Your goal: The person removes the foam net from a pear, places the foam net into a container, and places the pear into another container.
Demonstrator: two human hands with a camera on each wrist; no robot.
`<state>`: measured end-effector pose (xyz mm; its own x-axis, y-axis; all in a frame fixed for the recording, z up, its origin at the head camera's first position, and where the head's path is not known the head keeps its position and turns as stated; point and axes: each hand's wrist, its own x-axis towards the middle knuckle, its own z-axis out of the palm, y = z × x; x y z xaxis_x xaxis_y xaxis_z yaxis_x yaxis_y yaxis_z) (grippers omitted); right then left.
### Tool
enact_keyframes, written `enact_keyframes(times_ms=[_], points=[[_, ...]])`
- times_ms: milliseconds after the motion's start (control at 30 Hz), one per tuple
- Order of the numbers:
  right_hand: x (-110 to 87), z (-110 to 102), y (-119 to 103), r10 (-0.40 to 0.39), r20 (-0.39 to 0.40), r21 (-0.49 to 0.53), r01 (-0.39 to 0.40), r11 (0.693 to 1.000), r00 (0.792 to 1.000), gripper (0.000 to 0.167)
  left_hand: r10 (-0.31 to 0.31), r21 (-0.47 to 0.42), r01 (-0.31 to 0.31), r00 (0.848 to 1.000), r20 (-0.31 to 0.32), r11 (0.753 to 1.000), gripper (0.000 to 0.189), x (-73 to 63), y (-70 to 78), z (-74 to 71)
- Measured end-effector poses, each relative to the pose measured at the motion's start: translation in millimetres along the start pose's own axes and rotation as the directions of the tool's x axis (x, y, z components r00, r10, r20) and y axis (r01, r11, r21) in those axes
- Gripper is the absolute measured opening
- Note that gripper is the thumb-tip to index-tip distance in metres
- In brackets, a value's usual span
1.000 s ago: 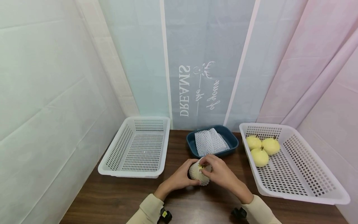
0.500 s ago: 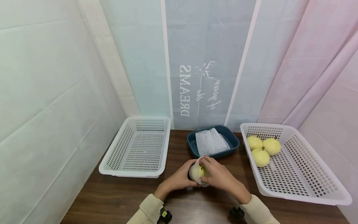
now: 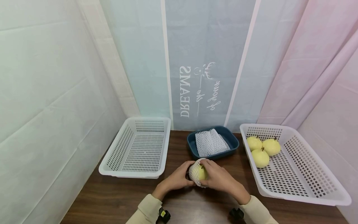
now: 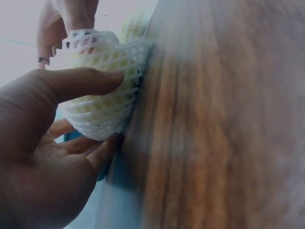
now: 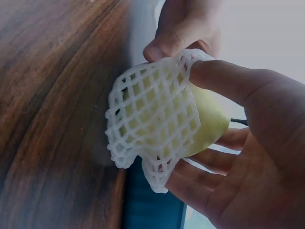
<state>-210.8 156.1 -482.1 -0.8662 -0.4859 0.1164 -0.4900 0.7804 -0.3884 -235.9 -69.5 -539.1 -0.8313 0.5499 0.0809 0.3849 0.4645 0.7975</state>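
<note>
A round yellow pear (image 3: 202,173) sits partly inside a white foam net (image 3: 194,173), close over the table in front of the blue tray. My left hand (image 3: 178,177) holds the netted pear from the left, its thumb across the mesh in the left wrist view. From the other side my right hand (image 3: 219,176) grips the pear and the net's open edge. In the right wrist view, the thumb of that hand lies at the mesh rim, and the bare pear (image 5: 209,121) with its dark stem shows beyond the net (image 5: 152,112).
A blue tray (image 3: 233,148) with folded white foam nets (image 3: 210,142) stands behind the hands. To the left is a white basket (image 3: 145,152) with nothing in it. Another white basket (image 3: 293,174) at right holds three yellow pears (image 3: 260,158). A curtain hangs behind the table.
My right fingers have moved from pinching over the stem to spreading along the pear's right side. The net's mouth is wider, and more of the bare pear shows. The left hand keeps its hold.
</note>
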Motion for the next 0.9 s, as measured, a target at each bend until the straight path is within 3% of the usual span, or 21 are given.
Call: enact_keyframes(times_ms=[333,900], points=[[0.8,8.9,0.6,0.012,-0.045,-0.006,-0.012,1.000,0.999,0.076,-0.012,-0.076,0.012,1.000,0.003,0.997,0.077,0.1,0.0,1.1],[1.2,9.1,3.0,0.082,-0.060,0.075,-0.078,0.994,0.995,0.078,0.013,-0.065,-0.013,1.000,-0.014,0.998,0.073,0.6,0.8,1.9]])
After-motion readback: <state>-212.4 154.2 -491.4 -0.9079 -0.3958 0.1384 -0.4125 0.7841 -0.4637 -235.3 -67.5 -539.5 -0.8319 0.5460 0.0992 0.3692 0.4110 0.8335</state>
